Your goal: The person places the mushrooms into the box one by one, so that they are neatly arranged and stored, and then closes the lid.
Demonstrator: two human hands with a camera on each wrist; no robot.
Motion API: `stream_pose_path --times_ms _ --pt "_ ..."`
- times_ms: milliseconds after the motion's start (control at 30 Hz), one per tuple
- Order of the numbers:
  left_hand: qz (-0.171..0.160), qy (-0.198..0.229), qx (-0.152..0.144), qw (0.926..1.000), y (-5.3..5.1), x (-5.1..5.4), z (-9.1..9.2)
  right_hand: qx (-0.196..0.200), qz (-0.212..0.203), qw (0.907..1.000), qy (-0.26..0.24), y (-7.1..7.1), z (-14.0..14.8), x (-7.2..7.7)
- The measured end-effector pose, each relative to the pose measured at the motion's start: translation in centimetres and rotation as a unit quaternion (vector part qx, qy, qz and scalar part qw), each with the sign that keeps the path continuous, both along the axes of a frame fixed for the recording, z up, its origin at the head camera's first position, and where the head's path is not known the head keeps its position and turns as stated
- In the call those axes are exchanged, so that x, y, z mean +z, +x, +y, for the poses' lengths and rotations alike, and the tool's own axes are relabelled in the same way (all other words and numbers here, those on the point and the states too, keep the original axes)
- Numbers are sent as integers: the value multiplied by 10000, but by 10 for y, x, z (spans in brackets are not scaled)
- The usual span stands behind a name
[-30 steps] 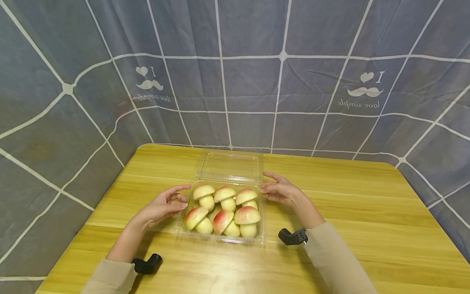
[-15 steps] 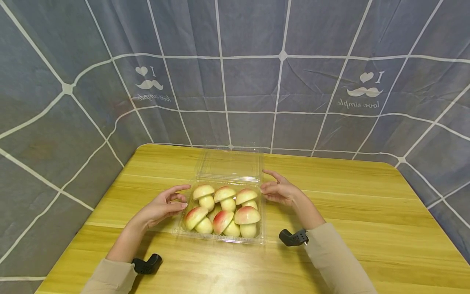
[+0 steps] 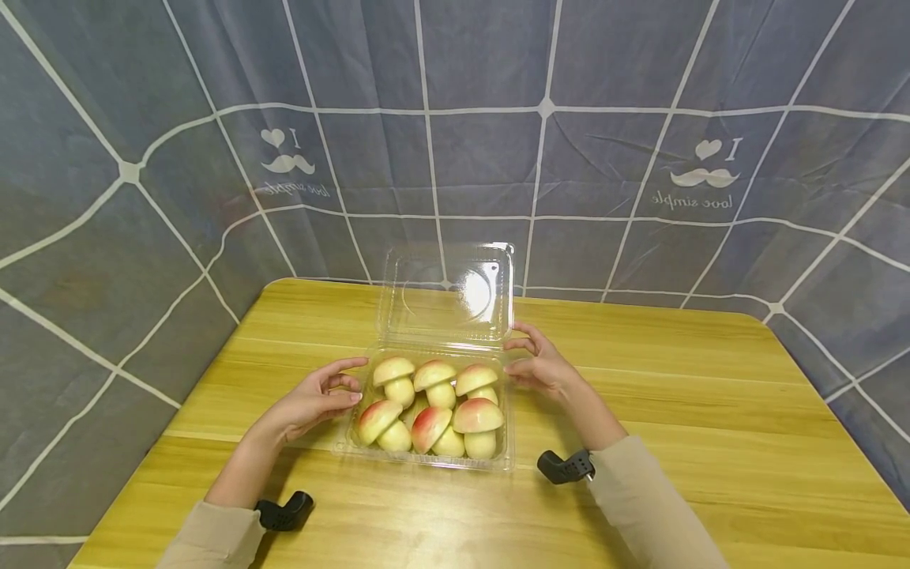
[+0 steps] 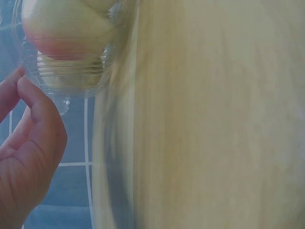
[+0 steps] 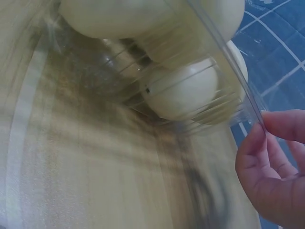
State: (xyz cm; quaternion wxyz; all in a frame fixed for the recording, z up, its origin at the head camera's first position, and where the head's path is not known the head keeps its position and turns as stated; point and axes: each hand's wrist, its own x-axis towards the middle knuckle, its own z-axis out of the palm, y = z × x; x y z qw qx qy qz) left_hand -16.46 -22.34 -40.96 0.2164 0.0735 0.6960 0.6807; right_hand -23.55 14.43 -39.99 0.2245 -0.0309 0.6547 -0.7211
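Note:
A clear plastic clamshell box stands on the table with its hinged lid raised and leaning back. Inside lie several mushroom-shaped pieces in two rows, pale yellow with reddish caps. At the box's left side, my left hand pinches the rim between thumb and forefinger; the left wrist view shows those fingertips close together at the plastic edge. My right hand is at the back right corner near the hinge. In the right wrist view its thumb and forefinger pinch the thin plastic edge.
The box rests on a yellow wood-grain table. Behind and to the left hangs a grey-blue curtain with white grid lines. Black camera mounts stick out from both wrists.
The lid has swung up from lying low behind the box to a steeper angle. My right hand has shifted slightly at the back corner. The left hand has stayed in place.

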Motion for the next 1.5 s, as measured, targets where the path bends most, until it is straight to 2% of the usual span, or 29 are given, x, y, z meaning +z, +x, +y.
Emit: stream_pose_path --times_ms 233,767,967,1233,1500 --pt "-3 -12 20 10000 0 0 1 8 204 9997 -129 3 -2 -1" --pt "30 22 -58 10000 1 -1 -1 -142 300 9990 -290 6 -3 -3" --pt "142 -17 -128 9998 1 -2 -1 -163 328 9987 -353 7 -2 -5" --pt "72 301 -86 9995 1 -2 -1 -112 385 9985 -377 8 0 -7" --pt "75 130 -52 9999 0 1 -1 -142 368 9984 -400 9 0 -7"
